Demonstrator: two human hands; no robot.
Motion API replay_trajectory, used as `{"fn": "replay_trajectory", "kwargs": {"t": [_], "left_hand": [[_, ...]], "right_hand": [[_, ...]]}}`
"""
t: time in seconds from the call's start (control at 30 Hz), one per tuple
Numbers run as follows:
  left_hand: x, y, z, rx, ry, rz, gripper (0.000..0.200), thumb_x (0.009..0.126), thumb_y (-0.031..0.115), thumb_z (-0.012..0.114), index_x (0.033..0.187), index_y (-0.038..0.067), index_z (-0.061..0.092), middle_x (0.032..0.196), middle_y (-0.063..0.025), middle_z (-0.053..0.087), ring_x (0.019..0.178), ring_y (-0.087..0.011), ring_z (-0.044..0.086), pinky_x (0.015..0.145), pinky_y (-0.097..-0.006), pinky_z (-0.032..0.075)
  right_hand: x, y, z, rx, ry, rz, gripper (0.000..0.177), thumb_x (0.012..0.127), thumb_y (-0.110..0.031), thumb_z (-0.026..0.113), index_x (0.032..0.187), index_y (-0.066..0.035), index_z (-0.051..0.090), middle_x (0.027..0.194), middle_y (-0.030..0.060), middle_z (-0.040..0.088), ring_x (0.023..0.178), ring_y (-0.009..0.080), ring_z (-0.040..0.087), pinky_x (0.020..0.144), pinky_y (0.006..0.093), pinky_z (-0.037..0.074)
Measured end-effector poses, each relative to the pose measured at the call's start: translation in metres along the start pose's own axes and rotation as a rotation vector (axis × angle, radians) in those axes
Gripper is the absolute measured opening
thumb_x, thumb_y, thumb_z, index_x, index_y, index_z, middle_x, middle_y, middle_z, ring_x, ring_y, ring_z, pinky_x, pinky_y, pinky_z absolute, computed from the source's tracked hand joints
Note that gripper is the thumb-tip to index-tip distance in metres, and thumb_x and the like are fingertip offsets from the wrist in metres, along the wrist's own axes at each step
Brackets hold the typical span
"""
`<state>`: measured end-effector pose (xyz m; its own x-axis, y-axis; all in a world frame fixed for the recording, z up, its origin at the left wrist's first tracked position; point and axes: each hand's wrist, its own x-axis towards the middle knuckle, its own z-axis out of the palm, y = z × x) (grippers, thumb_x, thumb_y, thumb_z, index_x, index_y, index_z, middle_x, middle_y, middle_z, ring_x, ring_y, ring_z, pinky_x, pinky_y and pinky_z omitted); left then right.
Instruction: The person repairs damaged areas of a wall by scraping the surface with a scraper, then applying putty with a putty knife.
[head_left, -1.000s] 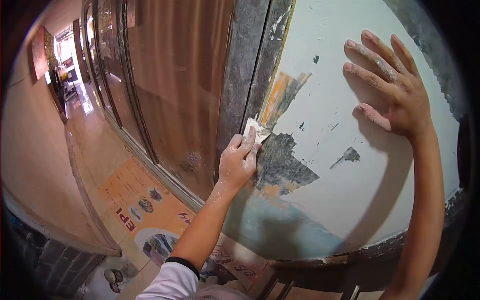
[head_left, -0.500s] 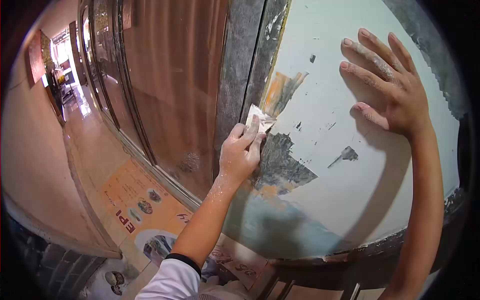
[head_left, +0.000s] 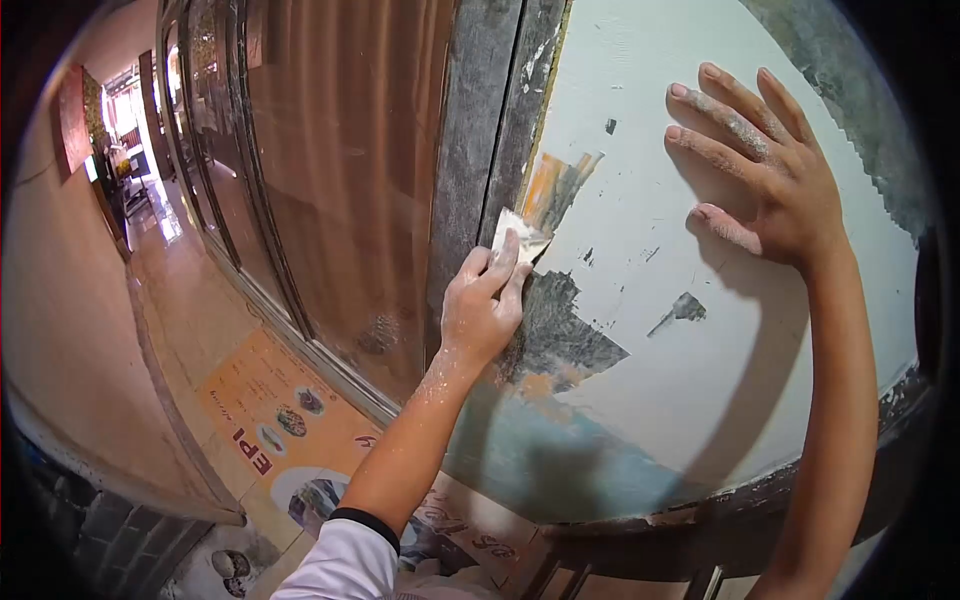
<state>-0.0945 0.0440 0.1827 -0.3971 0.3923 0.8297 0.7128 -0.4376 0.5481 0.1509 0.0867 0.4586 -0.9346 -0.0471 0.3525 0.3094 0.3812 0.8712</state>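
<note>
My left hand [head_left: 482, 308] grips a small flat scraper [head_left: 518, 238] smeared with white, its fingers pressed along it. The scraper lies against the left edge of a white-coated panel [head_left: 680, 400], beside the dark frame. My right hand [head_left: 775, 170] is spread on the panel's upper right, holding nothing; its fingers are dusted with white. Below the scraper is a bare dark grey patch [head_left: 575, 330], and above it an orange and grey streaked patch [head_left: 552, 190]. A smaller grey patch [head_left: 683, 310] shows farther right. The scraper's working edge is partly hidden.
A dark frame post [head_left: 475, 130] stands left of the panel, next to a glass door [head_left: 340, 170] with brown curtains behind it. An orange printed banner [head_left: 270, 395] covers part of the floor. A pale wall [head_left: 70, 320] runs along the far left.
The view has shifted slightly, so the panel and my right hand appear a little farther left. My left hand and the scraper stay at nearly the same spot by the panel's edge.
</note>
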Motion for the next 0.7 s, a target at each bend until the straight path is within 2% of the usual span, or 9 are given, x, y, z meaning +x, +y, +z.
{"fn": "replay_trajectory", "kwargs": {"t": [0.2,0.27,0.4,0.47,0.67,0.7], "left_hand": [[0.008,0.008,-0.001,-0.026,-0.002,0.046,0.046,0.092,0.002,0.072,0.137,0.004,0.066,0.081,-0.0141,0.056,0.07,-0.0263,0.057,0.068,-0.0335,0.049],[0.005,0.007,0.005,-0.065,0.003,-0.008,0.047,0.091,0.002,0.073,0.137,0.005,0.066,0.081,-0.014,0.055,0.07,-0.0265,0.057,0.067,-0.0331,0.049],[0.018,0.015,0.002,0.029,0.026,0.08,0.047,0.091,0.001,0.073,0.138,0.005,0.066,0.08,-0.0137,0.055,0.069,-0.024,0.057,0.067,-0.032,0.049],[0.018,0.015,0.001,0.018,0.014,0.039,0.043,0.093,0.012,0.073,0.135,0.009,0.069,0.085,-0.0134,0.058,0.071,-0.0318,0.062,0.065,-0.042,0.051],[0.031,0.03,0.004,-0.01,0.02,0.008,0.044,0.093,0.012,0.073,0.137,0.009,0.067,0.085,-0.014,0.058,0.071,-0.0314,0.062,0.065,-0.0419,0.05],[0.032,0.032,0.003,-0.01,0.028,0.025,0.043,0.093,0.008,0.073,0.136,0.007,0.068,0.081,-0.013,0.055,0.068,-0.0265,0.057,0.064,-0.0379,0.048]], "right_hand": [[-0.001,0.0,0.001,0.003,0.012,0.009,0.058,0.081,-0.042,0.069,0.138,-0.032,0.066,0.156,-0.0036,0.054,0.151,0.0251,0.04,0.13,0.051,0.021],[-0.001,0.002,0.002,0.019,0.021,0.0,0.058,0.08,-0.042,0.069,0.137,-0.032,0.067,0.156,-0.0037,0.054,0.151,0.0248,0.04,0.13,0.051,0.021],[-0.001,0.001,0.002,0.012,0.023,0.005,0.059,0.079,-0.043,0.07,0.137,-0.031,0.067,0.156,-0.0039,0.054,0.151,0.0243,0.04,0.131,0.0509,0.02],[-0.001,0.0,0.0,0.068,0.041,0.019,0.065,0.071,-0.035,0.08,0.134,-0.031,0.067,0.156,-0.0093,0.053,0.151,0.0177,0.038,0.132,0.0472,0.021],[-0.002,-0.002,0.002,0.064,0.043,0.033,0.067,0.071,-0.038,0.082,0.136,-0.034,0.065,0.157,-0.0118,0.052,0.152,0.0158,0.037,0.133,0.0458,0.019],[-0.002,-0.002,0.002,0.067,0.041,0.038,0.068,0.071,-0.039,0.082,0.137,-0.035,0.065,0.157,-0.0121,0.051,0.152,0.0154,0.037,0.133,0.0455,0.019]]}}
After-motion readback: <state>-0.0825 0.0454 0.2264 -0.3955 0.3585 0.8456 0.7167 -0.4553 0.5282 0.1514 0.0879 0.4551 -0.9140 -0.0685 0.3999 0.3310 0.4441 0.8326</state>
